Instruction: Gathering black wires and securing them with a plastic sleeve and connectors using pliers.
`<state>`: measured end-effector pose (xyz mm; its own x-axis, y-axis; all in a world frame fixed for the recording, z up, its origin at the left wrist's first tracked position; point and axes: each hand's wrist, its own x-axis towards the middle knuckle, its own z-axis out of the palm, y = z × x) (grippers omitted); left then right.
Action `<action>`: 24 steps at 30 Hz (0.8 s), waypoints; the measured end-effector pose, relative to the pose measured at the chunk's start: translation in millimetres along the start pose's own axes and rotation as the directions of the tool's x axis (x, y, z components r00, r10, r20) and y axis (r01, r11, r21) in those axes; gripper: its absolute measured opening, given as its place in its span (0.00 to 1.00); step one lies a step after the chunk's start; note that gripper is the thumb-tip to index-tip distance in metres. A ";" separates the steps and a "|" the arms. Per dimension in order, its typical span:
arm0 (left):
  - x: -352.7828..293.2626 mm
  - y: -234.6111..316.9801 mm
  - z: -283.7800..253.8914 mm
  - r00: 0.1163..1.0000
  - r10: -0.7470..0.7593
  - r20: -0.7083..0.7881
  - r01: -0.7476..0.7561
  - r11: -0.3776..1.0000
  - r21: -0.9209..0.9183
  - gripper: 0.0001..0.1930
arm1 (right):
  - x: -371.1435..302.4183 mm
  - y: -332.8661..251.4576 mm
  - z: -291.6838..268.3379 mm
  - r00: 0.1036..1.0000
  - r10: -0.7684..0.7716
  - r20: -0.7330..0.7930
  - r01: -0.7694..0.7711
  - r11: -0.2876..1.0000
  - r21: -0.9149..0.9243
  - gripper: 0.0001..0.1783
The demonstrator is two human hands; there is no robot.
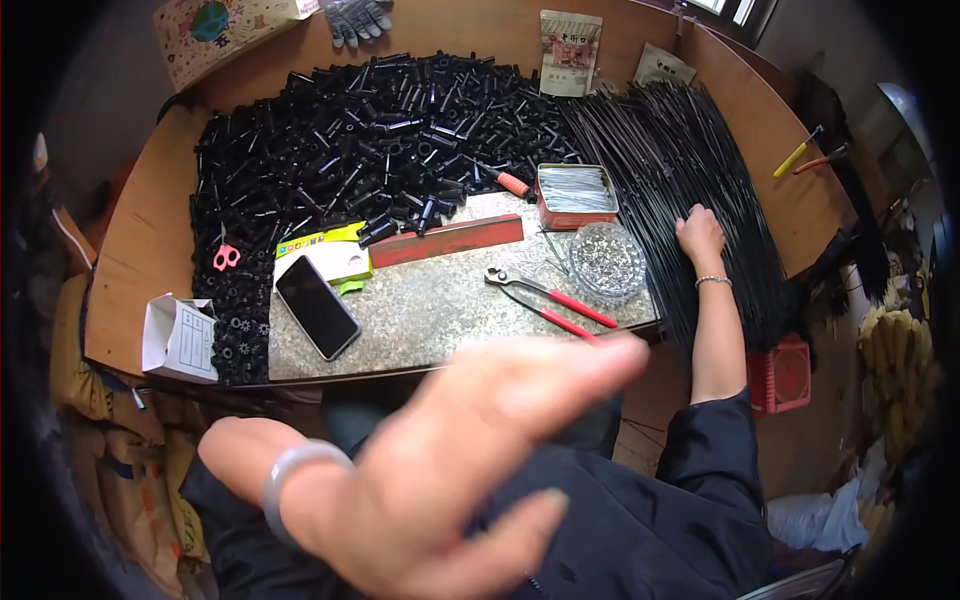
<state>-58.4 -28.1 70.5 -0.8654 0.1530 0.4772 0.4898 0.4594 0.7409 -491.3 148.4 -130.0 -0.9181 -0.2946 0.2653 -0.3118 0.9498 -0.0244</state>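
Observation:
My left hand (440,470) is raised close to the camera, large and slightly blurred. Its fingers stretch to the right and the thumb stands apart, with nothing seen in it. My right hand (702,235) is down on a dense bundle of long thin black rods (670,150) at the right of the table. Its fingers are curled in against the rods; whatever they hold is hidden. Just left of it are a round clear tub of small metal pieces (607,262) and a red tin of thin metal pins (577,190). Red-handled pliers (545,300) lie nearer me.
A large heap of short black tubes (370,130) covers the table's back and left. A smartphone (318,308), a red bar (450,238), pink scissors (227,256) and a small white box (181,338) lie around the stone-patterned board (420,330). Wooden walls (150,235) enclose the table.

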 end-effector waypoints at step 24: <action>-92.6 -88.4 42.3 0.753 -0.654 0.073 0.485 0.477 -0.733 0.25 | -24.2 10.5 -74.3 0.998 0.053 -0.026 -0.052 0.998 0.028 0.18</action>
<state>-26.1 -45.9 -59.2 -0.9797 -0.1214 -0.1596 -0.1086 -0.3476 0.9313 -454.2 173.2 -65.0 -0.9266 -0.2409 0.2889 -0.2700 0.9607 -0.0649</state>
